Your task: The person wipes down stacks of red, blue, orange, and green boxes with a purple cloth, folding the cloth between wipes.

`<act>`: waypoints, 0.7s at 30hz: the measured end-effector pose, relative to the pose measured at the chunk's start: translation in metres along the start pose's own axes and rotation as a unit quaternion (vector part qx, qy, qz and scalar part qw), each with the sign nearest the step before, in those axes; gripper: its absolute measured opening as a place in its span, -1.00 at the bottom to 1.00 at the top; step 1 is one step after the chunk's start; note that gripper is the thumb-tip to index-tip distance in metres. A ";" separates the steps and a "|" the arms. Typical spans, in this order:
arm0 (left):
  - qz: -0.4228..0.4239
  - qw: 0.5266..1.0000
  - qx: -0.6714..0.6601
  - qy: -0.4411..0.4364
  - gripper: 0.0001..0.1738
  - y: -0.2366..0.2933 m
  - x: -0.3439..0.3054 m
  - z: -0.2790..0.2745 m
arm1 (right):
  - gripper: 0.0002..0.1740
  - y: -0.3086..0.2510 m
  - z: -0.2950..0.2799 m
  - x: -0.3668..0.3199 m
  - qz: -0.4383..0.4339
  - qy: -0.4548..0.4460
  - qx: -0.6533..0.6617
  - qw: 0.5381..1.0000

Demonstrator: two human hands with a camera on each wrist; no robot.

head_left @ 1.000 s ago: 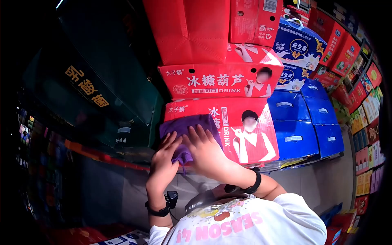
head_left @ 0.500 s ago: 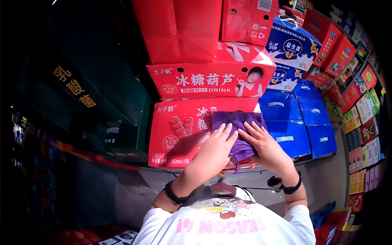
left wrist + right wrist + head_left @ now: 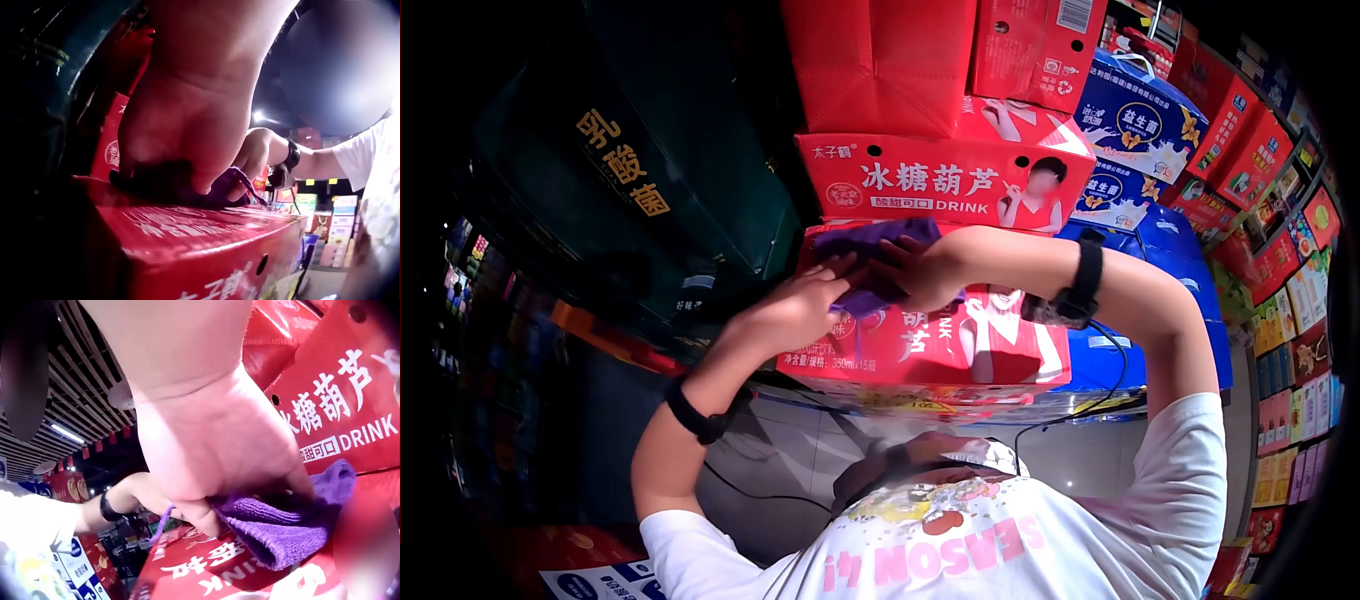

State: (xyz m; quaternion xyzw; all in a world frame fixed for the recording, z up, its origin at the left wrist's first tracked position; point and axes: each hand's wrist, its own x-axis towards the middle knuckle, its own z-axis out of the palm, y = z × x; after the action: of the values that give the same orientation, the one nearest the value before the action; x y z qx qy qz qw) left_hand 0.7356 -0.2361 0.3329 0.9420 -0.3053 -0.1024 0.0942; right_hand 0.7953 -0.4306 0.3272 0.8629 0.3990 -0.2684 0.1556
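Observation:
A purple cloth [image 3: 855, 240] lies on top of a red drink carton [image 3: 1025, 350], towards its back left part. My left hand [image 3: 795, 308] presses on the cloth's near left side with fingers stretched forward. Beside it my right hand [image 3: 937, 272] rests on the cloth's right side, its fingers pointing left towards the other hand. The right wrist view shows the cloth [image 3: 281, 540] folded and rumpled under the right palm, a thin purple cord [image 3: 164, 524] trailing from it. In the left wrist view, the left hand [image 3: 184, 134] hides most of the cloth.
Another red carton [image 3: 945, 185] stands right behind, with a large red bag [image 3: 880, 70] on it. Blue boxes [image 3: 1115, 355] adjoin on the right. Dark green boxes [image 3: 650, 230] rise on the left. Black cables [image 3: 760, 492] hang from the wrist straps near the white shirt.
Both hands and the cloth first slid right across the carton top, then swept back to its far left. The right forearm now reaches across the carton.

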 end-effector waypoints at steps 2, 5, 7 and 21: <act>-0.025 0.997 0.057 -0.047 -0.32 -0.005 0.001 -0.010 | -0.16 0.003 -0.006 0.013 -0.033 0.056 0.014 0.998; -0.044 0.995 0.068 -0.062 -0.30 0.002 0.007 -0.014 | -0.19 0.020 -0.004 0.017 -0.078 0.084 0.042 0.993; -0.017 0.997 0.047 -0.052 -0.31 0.001 0.020 -0.010 | -0.22 0.029 -0.001 -0.001 -0.116 0.112 0.083 0.983; 0.240 0.970 0.042 -0.021 -0.36 0.090 0.121 0.010 | -0.37 0.084 0.079 -0.149 0.035 0.169 0.181 0.968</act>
State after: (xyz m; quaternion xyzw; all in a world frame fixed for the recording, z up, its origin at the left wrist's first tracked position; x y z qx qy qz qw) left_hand 0.7793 -0.3807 0.3286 0.8421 -0.5282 -0.0840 0.0695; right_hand 0.7528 -0.6120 0.3557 0.9229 0.3338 -0.1808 -0.0639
